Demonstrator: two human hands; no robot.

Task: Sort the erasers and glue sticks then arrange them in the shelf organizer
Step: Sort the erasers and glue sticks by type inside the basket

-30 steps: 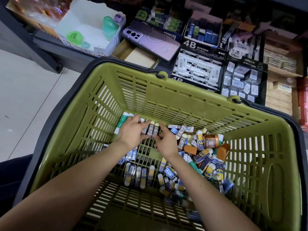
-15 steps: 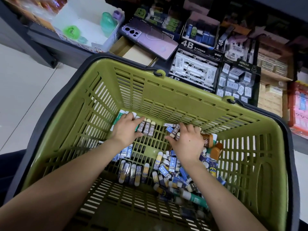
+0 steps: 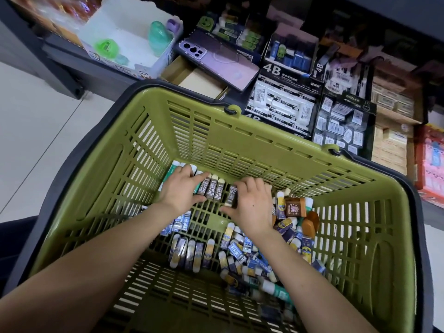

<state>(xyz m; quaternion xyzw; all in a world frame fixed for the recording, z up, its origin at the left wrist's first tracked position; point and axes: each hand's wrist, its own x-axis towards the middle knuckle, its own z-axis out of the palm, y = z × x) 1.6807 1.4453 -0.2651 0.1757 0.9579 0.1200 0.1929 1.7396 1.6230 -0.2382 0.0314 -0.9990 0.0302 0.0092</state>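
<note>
Fingers and thumb of the right hand (image 3: pixel 252 205) pinch a grey 2B eraser (image 3: pixel 232 196), held upright near the far wall of the green basket (image 3: pixel 240 145). The left hand (image 3: pixel 179 191) lays nearly straight fingers across the eraser row (image 3: pixel 212 188) and glue sticks (image 3: pixel 169 175) (green-and-white tubes) against that wall. The loose pile (image 3: pixel 249 248) covers the basket's right floor.

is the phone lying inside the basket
No, the phone lies across open boxes beyond the far rim of the basket.
</note>
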